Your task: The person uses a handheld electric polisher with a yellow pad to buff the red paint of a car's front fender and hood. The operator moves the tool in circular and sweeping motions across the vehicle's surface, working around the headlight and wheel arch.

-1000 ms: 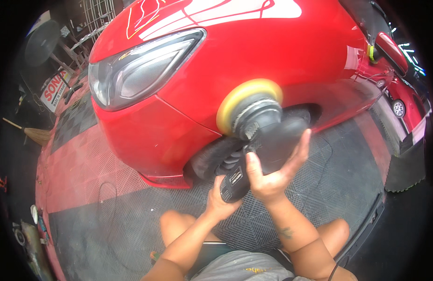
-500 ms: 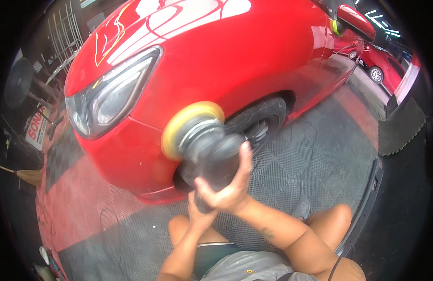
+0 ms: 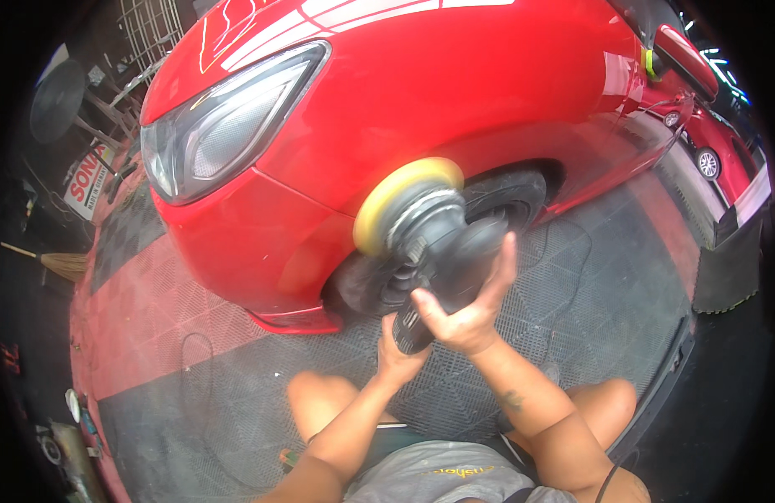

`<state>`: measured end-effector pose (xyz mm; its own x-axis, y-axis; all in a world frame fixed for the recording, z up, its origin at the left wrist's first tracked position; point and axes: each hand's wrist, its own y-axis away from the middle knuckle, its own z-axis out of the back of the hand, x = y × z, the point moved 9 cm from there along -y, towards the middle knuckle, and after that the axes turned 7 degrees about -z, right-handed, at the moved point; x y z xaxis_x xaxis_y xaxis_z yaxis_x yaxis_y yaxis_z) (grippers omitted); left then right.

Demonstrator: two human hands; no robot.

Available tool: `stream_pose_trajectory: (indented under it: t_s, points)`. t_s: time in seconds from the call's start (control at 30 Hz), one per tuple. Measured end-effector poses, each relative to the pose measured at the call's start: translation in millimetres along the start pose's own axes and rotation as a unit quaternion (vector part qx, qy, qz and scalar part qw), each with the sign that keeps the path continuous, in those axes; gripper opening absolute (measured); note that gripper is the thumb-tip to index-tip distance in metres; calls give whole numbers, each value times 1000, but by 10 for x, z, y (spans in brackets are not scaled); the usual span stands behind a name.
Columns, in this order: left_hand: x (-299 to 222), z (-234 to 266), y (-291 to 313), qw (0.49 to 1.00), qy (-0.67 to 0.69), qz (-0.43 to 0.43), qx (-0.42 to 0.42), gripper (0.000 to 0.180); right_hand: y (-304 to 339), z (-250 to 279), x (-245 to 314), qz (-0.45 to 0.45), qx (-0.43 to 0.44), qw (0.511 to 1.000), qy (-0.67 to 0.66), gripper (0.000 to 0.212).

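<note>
Both hands are on a black car polisher (image 3: pixel 446 256) with a round yellow foam pad (image 3: pixel 408 197). My left hand (image 3: pixel 401 354) is wrapped round the lower end of its handle. Higher up, my right hand (image 3: pixel 473 323) grips the body, thumb and fingers on opposite sides. The pad is at the glossy red fender (image 3: pixel 379 109) of a car, by the front edge of the wheel arch; whether it presses flat cannot be told. Behind the polisher, the front wheel (image 3: pixel 517 197) is partly hidden. A clear headlight (image 3: pixel 237 126) lies left of the pad.
Black and red grid tiles (image 3: pixel 195 310) cover the floor, and a thin cable (image 3: pixel 572 289) loops across them. A broom (image 3: pixel 61 264) and a sign board (image 3: pixel 87 180) are at the left. Another red car (image 3: pixel 723 147) stands far right. My bent knees are below my arms.
The polisher has shifted along the fender toward the wheel arch, with both hands still gripping it. My view has also moved, so the car sits higher and further right in the picture.
</note>
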<state>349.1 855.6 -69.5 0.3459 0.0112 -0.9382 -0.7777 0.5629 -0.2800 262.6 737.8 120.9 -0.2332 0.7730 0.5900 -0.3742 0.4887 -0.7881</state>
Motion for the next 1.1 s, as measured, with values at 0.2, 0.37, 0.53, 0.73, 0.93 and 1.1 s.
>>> stream_pose_trajectory:
  t_s: [0.2, 0.37, 0.53, 0.73, 0.93, 1.1]
  points:
    - [342, 286, 257, 992, 110, -43, -34, 71, 268, -517, 528, 50, 31, 998, 4, 128]
    - [464, 595, 362, 991, 108, -32, -65, 71, 462, -1001, 839, 50, 63, 996, -23, 120]
    - [432, 810, 313, 993, 84, -37, -69, 70, 439, -1074, 953, 47, 43, 996, -60, 107]
    - [169, 640, 123, 995, 61, -64, -45, 70, 172, -803, 960, 56, 6, 998, -26, 110]
    - [-236, 251, -122, 998, 29, -63, 4, 69, -230, -71, 513, 31, -65, 995, 69, 123]
    - [-939, -192, -372, 997, 23, 5, 68, 75, -1099, 416, 574, -28, -58, 997, -36, 118]
